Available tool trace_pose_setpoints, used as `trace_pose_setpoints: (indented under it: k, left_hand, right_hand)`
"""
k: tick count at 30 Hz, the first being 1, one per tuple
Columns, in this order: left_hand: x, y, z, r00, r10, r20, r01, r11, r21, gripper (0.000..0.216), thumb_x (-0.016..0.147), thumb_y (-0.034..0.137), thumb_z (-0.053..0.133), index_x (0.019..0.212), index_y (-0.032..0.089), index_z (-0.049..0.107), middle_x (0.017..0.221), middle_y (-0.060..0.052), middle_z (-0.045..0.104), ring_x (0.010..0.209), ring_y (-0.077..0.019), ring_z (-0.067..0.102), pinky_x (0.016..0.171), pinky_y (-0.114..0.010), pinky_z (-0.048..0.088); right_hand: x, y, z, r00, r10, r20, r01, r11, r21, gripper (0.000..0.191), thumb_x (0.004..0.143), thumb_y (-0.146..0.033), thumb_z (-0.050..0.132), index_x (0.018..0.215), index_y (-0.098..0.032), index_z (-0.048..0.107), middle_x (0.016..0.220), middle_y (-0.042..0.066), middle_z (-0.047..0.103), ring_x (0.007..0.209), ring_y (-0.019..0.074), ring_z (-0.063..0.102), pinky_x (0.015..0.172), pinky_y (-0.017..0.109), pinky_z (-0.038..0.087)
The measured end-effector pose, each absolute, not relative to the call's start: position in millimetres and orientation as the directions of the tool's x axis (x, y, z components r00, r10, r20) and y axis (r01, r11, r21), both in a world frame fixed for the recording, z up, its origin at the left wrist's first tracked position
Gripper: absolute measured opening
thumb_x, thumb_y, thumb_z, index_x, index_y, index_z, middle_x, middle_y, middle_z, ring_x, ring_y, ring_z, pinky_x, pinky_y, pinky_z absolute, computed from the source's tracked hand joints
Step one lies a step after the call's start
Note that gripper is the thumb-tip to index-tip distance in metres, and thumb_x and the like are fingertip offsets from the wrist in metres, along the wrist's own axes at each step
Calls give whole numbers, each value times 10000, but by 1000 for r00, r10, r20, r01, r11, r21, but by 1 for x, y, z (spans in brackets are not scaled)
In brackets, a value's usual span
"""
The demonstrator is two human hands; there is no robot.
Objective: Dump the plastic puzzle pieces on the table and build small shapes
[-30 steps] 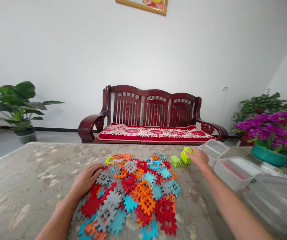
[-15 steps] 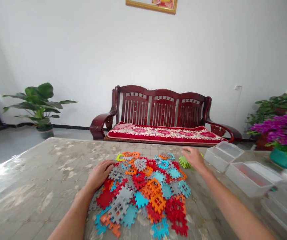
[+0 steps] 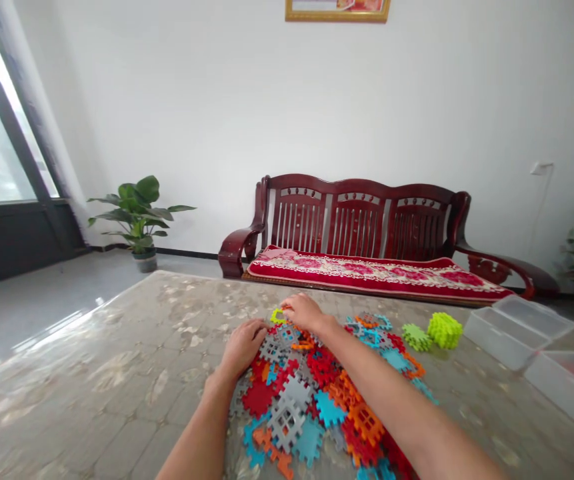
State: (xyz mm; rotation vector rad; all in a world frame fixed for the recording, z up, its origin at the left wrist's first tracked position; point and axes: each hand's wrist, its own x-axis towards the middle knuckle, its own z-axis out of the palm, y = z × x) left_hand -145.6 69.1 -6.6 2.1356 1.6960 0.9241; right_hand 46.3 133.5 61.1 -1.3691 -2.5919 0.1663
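Observation:
A heap of notched plastic building tiles in red, grey, blue and orange lies on the table. My left hand rests on the heap's left edge, fingers loosely stretched over grey tiles and holding nothing. At the far left of the heap, my right hand has its fingers closed at the edge of a yellow-green frame tile; the fingertips are partly hidden. My right forearm covers the right part of the heap. To the right stand a neat block of lime-green tiles and a smaller lime-green stack.
Clear plastic boxes stand open at the right side of the table. The table has a patterned, shiny cover. Beyond it are a dark red wooden bench with a red cushion and a potted plant.
My right hand has moved left from beside the lime-green stacks to the yellow-green tile. My left hand stays on the heap. The view has turned left.

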Motion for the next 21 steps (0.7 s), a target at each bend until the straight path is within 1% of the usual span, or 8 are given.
trace_pose_setpoints:
  k: [4, 7, 10, 15, 17, 19, 21]
  left_hand:
    - [-145, 69, -7, 101, 941, 322, 776, -277, 566, 294, 907, 281, 417, 957, 228, 702, 1074, -59, 719, 1032, -210, 635, 949, -317, 448]
    - [-144, 70, -8, 74, 945, 318, 776, -255, 576, 291, 917, 268, 412, 1009, 230, 685, 1057, -58, 719, 1010, -204, 637, 926, -313, 452]
    - [-144, 71, -9, 61, 948, 312, 778, -241, 581, 273, 918, 264, 426, 1001, 233, 684, 1037, -55, 720, 988, -200, 638, 908, -309, 453]
    - [-143, 70, -7, 74, 945, 319, 774, -256, 580, 258, 905, 254, 444, 970, 239, 693, 1046, -54, 716, 1012, -206, 628, 937, -318, 446]
    - [-144, 70, -7, 82, 943, 322, 774, -264, 576, 269, 907, 264, 433, 969, 238, 694, 1067, -59, 712, 1025, -210, 627, 949, -325, 444]
    - [-144, 71, -8, 93, 943, 320, 776, -270, 569, 286, 912, 280, 417, 959, 237, 696, 1070, -61, 713, 1020, -213, 630, 947, -329, 447]
    - [-145, 71, -9, 105, 943, 316, 779, -276, 564, 301, 914, 293, 407, 950, 240, 700, 1082, -59, 713, 1029, -214, 630, 954, -329, 446]
  right_hand:
    - [20, 148, 56, -564, 824, 55, 811, 565, -148, 381, 766, -306, 651, 1144, -306, 702, 1147, 10, 725, 1145, 230, 594, 949, 315, 443]
    - [10, 148, 53, -576, 818, 17, 812, 574, -107, 346, 755, -293, 664, 1097, -296, 719, 1104, 39, 732, 1137, 261, 595, 937, 366, 449]
    - [6, 147, 52, -566, 824, 8, 822, 565, -74, 322, 759, -252, 657, 1072, -277, 730, 1077, 63, 732, 1105, 266, 607, 940, 388, 442]
    - [6, 147, 51, -539, 840, 68, 839, 542, -51, 378, 706, -262, 709, 1083, -253, 731, 1139, 94, 701, 1126, 282, 578, 922, 369, 449]
    - [8, 146, 52, -535, 839, 104, 839, 542, -58, 325, 733, -237, 681, 1051, -262, 745, 1140, 79, 701, 1115, 258, 581, 924, 341, 443]
    - [10, 144, 57, -532, 836, 136, 836, 544, -71, 259, 784, -211, 628, 995, -280, 761, 1076, 49, 728, 1071, 228, 596, 918, 317, 439]
    - [16, 138, 64, -525, 834, 169, 835, 544, -86, 233, 827, -220, 594, 965, -295, 766, 1012, 24, 748, 1036, 216, 600, 907, 310, 440]
